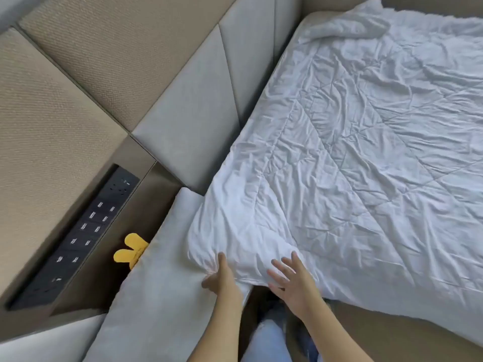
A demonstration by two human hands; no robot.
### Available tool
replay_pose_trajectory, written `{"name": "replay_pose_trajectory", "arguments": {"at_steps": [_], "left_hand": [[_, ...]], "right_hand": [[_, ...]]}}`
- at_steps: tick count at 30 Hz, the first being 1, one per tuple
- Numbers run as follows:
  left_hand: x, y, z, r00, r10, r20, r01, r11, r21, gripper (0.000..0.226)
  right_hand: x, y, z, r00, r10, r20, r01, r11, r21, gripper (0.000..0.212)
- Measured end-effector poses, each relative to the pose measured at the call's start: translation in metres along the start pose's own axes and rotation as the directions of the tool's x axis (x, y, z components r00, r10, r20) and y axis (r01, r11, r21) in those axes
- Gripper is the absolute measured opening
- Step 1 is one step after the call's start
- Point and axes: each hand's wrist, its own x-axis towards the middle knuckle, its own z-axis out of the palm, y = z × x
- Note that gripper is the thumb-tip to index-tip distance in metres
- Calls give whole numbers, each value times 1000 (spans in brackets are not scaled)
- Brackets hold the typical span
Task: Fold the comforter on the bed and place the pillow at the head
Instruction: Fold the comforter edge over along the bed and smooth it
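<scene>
I have just one view, from the camera on the person's head, wide-angle and tilted steeply down and forward. It stands over the bed's near corner, close enough that both forearms enter from the bottom edge and the left hand [222,276] and right hand [292,279] sit low in the middle. The comforter [366,152] runs off to the upper right, the headboard [188,121] slants across the upper left, its straight edges lying diagonal.
</scene>
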Motion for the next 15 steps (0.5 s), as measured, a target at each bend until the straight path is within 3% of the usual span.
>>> {"name": "replay_pose_trajectory", "arguments": {"at_steps": [2, 3, 6, 10, 15], "left_hand": [[-7, 1, 5, 993, -112, -27, 112, 994, 1, 92], [-8, -1, 6, 993, -114, 33, 115, 993, -26, 89], [-1, -11, 12, 950, -81, 302, 131, 980, -151, 80], [3, -5, 30, 925, 22, 379, 45, 985, -168, 78], [-28, 24, 52, 911, 166, 377, -79, 968, -236, 43]], "right_hand": [[7, 9, 0, 998, 40, -39, -41, 999, -17, 52], [8, 13, -1, 998, 49, -42, -50, 999, -18, 52], [11, 22, -7, 995, 73, -64, -73, 997, 5, 52], [14, 26, -12, 981, 135, -136, -133, 991, 22, 60], [14, 22, -9, 976, 183, -122, -128, 924, 361, 86]]}}
